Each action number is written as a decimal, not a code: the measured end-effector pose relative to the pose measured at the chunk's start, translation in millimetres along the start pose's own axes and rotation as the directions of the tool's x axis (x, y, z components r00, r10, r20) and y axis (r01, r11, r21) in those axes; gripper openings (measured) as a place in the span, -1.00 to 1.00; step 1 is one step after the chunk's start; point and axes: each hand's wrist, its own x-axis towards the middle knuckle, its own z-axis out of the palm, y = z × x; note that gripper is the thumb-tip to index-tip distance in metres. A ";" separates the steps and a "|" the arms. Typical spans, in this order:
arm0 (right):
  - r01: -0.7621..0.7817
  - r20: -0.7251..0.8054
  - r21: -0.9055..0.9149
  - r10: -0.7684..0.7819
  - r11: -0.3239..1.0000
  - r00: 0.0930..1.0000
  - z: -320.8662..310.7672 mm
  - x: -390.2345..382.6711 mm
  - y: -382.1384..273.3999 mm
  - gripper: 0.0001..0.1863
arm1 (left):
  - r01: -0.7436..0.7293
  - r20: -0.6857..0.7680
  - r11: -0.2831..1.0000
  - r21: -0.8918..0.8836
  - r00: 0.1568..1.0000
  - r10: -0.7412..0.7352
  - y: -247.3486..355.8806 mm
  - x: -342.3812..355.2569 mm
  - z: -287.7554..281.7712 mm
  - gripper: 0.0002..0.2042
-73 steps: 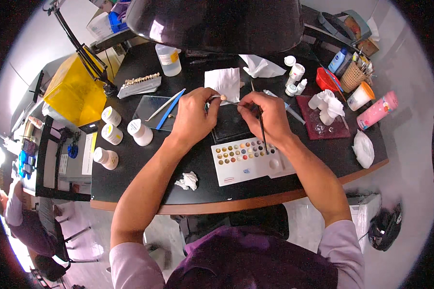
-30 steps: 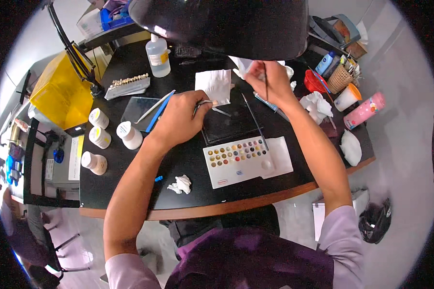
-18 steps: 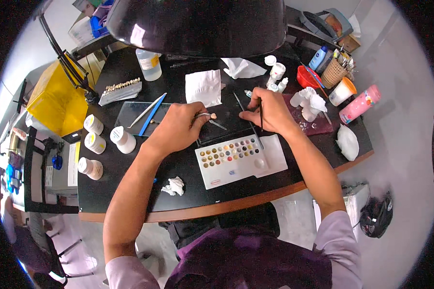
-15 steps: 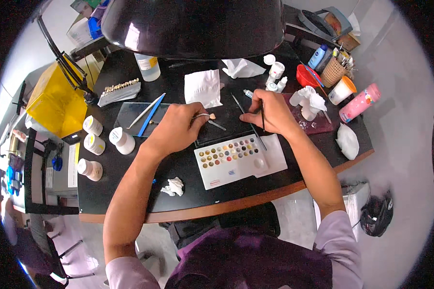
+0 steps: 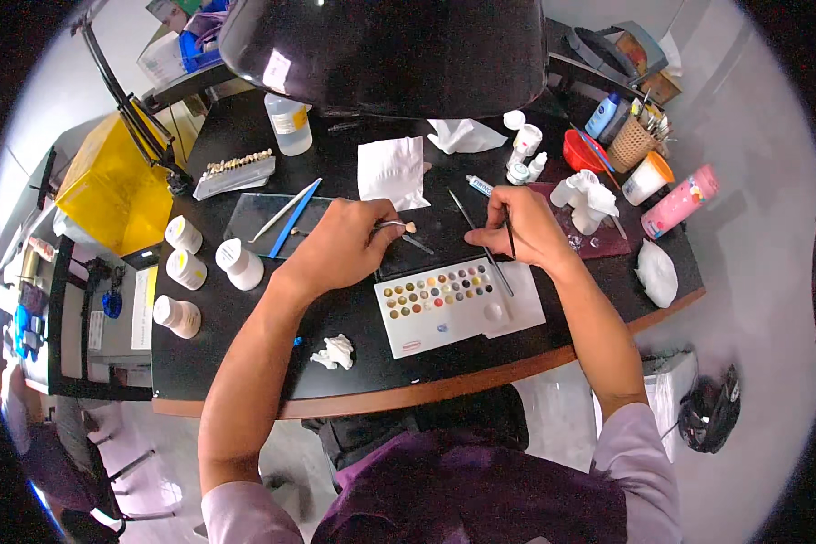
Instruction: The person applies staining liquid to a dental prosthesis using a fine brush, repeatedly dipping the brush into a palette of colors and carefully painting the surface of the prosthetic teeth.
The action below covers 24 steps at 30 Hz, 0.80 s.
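Observation:
My left hand [image 5: 343,240] is closed on metal tweezers [image 5: 388,224], with a small tooth-coloured dental crown [image 5: 411,228] at their tip. Just below the crown lies a small grey blade-like tool [image 5: 418,244]. My right hand [image 5: 524,227] pinches a thin brush [image 5: 501,272], its length slanting across from upper left to lower right. A second thin dark stick [image 5: 510,234] shows against its fingers; its ends are partly hidden. In front of both hands is a white paint palette [image 5: 440,340] with rows of coloured wells, its dark lid raised behind it.
White bottles [image 5: 240,265] stand at the left, near a glass slab [image 5: 249,218] bearing blue and white sticks. Behind are a tissue [image 5: 392,168] and a black lamp hood [image 5: 381,54]. A dark red slab [image 5: 607,240] and a pink bottle [image 5: 680,207] are right.
The whole view has shifted slightly right and down. My right hand and its brush have come a little nearer me. Both hands keep their grips.

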 end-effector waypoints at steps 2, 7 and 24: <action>0.002 0.011 0.013 -0.002 1.000 1.000 1.3 1.7 3.3 -0.53 | 0.009 -0.003 1.000 0.001 1.000 -0.009 -1.8 -0.7 0.5 -0.79; -0.025 0.022 0.008 0.025 1.000 0.999 -2.0 10.8 2.4 -0.52 | 0.038 0.031 0.999 0.014 0.999 -0.039 6.0 1.3 -4.5 -0.80; 0.535 0.015 0.123 -0.540 0.836 0.841 24.3 146.3 -35.3 -0.61 | 0.006 0.019 0.999 0.032 1.000 -0.006 0.4 -0.7 0.6 -0.81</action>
